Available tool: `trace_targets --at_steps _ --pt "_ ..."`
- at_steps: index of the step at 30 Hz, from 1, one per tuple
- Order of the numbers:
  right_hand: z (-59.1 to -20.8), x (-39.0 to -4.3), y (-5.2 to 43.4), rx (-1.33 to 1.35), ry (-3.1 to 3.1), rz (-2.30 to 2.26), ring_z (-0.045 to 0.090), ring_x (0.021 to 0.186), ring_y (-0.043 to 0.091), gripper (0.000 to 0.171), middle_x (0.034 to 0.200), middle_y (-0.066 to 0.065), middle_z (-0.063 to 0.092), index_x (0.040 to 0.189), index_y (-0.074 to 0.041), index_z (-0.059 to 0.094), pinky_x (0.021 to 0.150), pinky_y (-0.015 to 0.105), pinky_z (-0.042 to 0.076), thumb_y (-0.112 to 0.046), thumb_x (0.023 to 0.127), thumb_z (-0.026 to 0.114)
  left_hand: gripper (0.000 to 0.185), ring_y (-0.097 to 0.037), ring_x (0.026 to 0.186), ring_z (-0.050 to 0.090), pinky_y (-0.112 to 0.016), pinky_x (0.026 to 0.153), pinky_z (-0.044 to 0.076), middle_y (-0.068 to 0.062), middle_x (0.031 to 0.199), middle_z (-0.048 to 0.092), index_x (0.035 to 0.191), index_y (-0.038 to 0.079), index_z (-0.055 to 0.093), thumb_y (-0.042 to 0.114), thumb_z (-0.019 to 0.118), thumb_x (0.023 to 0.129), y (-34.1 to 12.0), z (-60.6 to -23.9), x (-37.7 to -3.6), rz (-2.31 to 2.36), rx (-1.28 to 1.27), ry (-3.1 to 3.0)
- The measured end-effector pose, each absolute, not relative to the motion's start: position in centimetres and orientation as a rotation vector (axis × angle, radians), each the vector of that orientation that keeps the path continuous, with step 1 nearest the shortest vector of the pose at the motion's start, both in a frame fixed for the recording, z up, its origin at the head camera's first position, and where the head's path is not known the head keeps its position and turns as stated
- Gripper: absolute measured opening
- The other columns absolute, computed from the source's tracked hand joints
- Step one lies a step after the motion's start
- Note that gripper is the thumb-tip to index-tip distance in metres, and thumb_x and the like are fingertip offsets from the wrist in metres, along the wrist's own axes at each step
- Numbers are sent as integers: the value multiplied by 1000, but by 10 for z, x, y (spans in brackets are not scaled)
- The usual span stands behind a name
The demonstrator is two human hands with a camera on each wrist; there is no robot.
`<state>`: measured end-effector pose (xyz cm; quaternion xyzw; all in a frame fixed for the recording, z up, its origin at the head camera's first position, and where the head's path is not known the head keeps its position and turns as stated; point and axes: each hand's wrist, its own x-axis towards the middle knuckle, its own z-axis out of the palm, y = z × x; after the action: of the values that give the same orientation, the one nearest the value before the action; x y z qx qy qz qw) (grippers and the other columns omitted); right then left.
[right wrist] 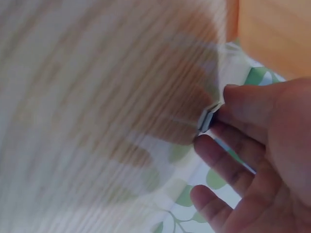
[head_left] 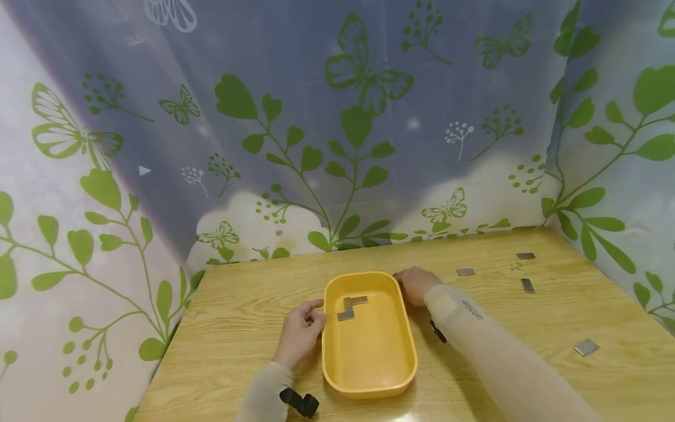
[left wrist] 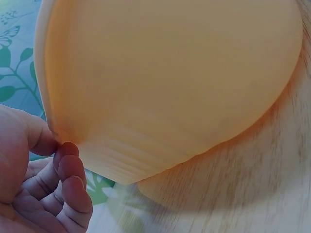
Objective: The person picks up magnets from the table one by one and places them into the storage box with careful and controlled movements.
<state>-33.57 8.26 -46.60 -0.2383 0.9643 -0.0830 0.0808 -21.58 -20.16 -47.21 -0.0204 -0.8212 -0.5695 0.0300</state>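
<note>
Beside the yellow tray (head_left: 369, 351) on the wooden table (head_left: 237, 310), the tray's near-left rim is touched by the left hand (head_left: 299, 334), fingers loosely curled, nothing gripped. Just past the tray's far-right corner, a small metal plate (right wrist: 208, 119) is pinched between thumb and fingers of the right hand (head_left: 416, 283). Grey plates (head_left: 352, 307) are seen lying inside the tray; more loose plates (head_left: 527, 285) are scattered right of it.
</note>
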Motion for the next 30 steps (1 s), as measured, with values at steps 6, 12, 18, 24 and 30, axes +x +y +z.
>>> trace_targets --at_steps 6,12,18,24,30 --pt "-461 -320 82 -704 2885 -230 50 123 37 42 134 14 56 130 -7 60 101 49 40 5 91 55 35 -20 61 55 -24 50 45 -11 80 61 129 1 57 10 57 95 -201 -473 -216 -1746 -75 -2528" --pt "-455 -301 84 -744 2883 -196 51 122 36 42 130 15 57 128 -3 61 100 47 42 8 87 57 35 -17 60 55 -25 51 47 -11 79 61 129 2 57 11 56 95 -202 -474 -216 -1756 -60 -2536" --pt "-453 -287 88 -838 2916 -181 56 114 37 32 120 18 62 120 1 64 96 46 45 6 89 58 35 -17 60 54 -25 49 44 -8 78 61 129 3 57 10 56 96 -203 -473 -216 -1737 -76 -2538" --pt "-455 -275 93 -910 2932 -178 59 109 37 25 115 20 64 114 6 65 93 45 47 3 91 58 34 -14 56 49 -24 44 40 -6 77 60 128 3 58 12 57 95 -202 -473 -216 -1738 -60 -2537" --pt "-455 -261 103 -1013 2950 -219 59 108 40 26 115 23 64 115 8 65 93 48 47 -1 91 60 34 -13 53 46 -25 41 38 -6 76 59 129 3 58 13 57 96 -202 -473 -216 -1737 -64 -2538"
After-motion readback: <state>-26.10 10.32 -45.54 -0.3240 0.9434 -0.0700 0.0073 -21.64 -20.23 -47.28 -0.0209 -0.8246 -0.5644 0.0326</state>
